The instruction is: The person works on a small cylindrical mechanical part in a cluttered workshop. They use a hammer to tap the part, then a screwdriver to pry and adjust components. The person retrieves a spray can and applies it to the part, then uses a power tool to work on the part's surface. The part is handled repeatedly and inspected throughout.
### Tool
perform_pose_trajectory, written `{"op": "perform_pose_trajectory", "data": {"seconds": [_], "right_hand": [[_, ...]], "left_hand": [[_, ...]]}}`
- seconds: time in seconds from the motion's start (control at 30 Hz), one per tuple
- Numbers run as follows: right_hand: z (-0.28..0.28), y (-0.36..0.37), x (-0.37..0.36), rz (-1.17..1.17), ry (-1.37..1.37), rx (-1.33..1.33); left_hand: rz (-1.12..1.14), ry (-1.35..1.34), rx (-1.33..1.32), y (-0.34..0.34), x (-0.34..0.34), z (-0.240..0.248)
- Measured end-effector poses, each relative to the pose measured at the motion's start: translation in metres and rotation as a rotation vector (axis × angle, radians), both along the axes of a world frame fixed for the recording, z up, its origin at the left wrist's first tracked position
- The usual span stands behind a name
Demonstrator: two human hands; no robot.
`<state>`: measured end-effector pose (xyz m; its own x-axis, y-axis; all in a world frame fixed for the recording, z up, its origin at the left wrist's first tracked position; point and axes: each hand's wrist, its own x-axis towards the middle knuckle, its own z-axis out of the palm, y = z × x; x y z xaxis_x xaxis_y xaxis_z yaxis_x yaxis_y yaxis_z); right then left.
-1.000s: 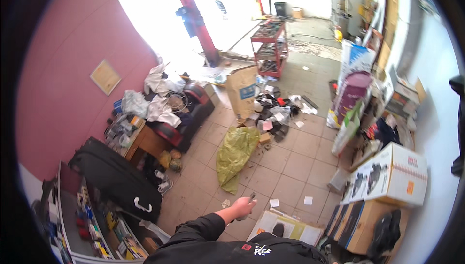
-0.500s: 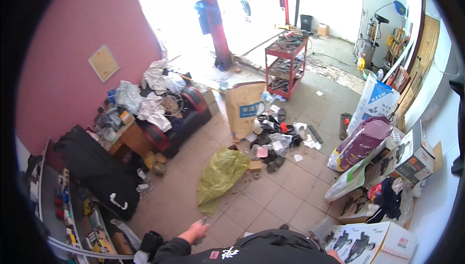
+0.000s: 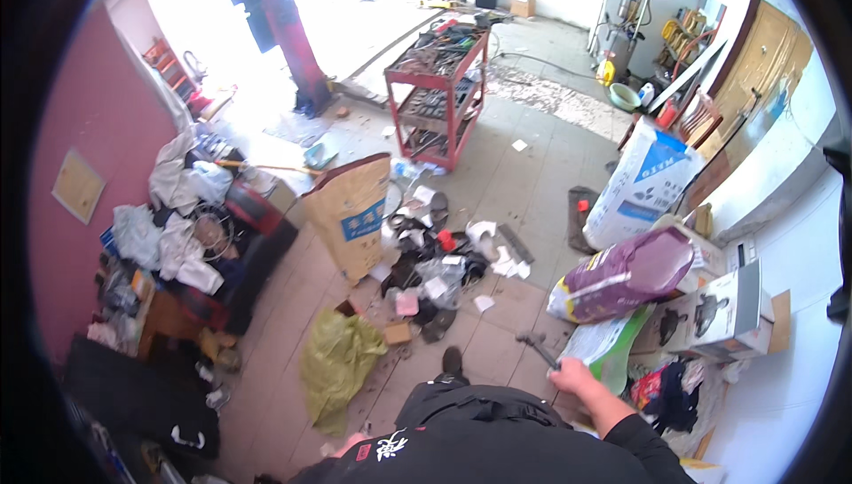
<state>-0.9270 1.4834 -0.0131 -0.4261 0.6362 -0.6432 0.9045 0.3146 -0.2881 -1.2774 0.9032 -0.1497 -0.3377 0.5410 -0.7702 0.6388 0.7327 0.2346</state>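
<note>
My right hand (image 3: 575, 377) is closed around the handle of a dark hammer (image 3: 541, 353), held out over the tiles with its head pointing away from me. Just beyond it is a green-and-white bag (image 3: 612, 351), lying against a purple sack (image 3: 626, 275). My left hand (image 3: 346, 445) shows only in part, low beside my dark jacket; its fingers cannot be made out. Nearest to that hand is a crumpled yellow-green woven sack (image 3: 342, 364) on the floor.
Ahead lies a rubbish heap (image 3: 435, 262) beside an upright brown paper sack (image 3: 355, 222). A red tool cart (image 3: 439, 89) stands behind it. Cartons (image 3: 732, 315) and a white-and-blue sack (image 3: 643, 187) line the right side; a cluttered armchair (image 3: 257, 253) stands at left.
My view has swung to the right and forward, and one of my shoes now shows. My right hand has come into view with the hammer; my left hand has dropped back toward my body.
</note>
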Motion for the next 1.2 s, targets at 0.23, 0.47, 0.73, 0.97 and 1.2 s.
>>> {"op": "perform_pose_trajectory", "data": {"seconds": [0.23, 0.47, 0.73, 0.97, 1.2], "right_hand": [[0.025, 0.107, -0.032, -0.197, 0.029, -0.029], [0.050, 0.323, -0.119, -0.203, 0.317, 0.099], [0.170, 0.589, -0.332, 0.109, 0.910, 0.045], [0.254, 0.736, -0.527, 0.298, 0.923, 0.093], [0.273, 0.840, -0.712, 0.340, 0.988, 0.080]], "left_hand": [[0.261, 0.203, 0.485, 0.384, -0.255, 0.062], [0.550, 0.085, 1.155, 0.747, -0.361, 0.216], [0.455, 0.171, 1.372, 0.986, -0.409, 0.309], [0.357, 0.329, 1.375, 1.158, -0.520, 0.301], [0.221, 0.403, 1.480, 1.312, -0.671, 0.253]]}}
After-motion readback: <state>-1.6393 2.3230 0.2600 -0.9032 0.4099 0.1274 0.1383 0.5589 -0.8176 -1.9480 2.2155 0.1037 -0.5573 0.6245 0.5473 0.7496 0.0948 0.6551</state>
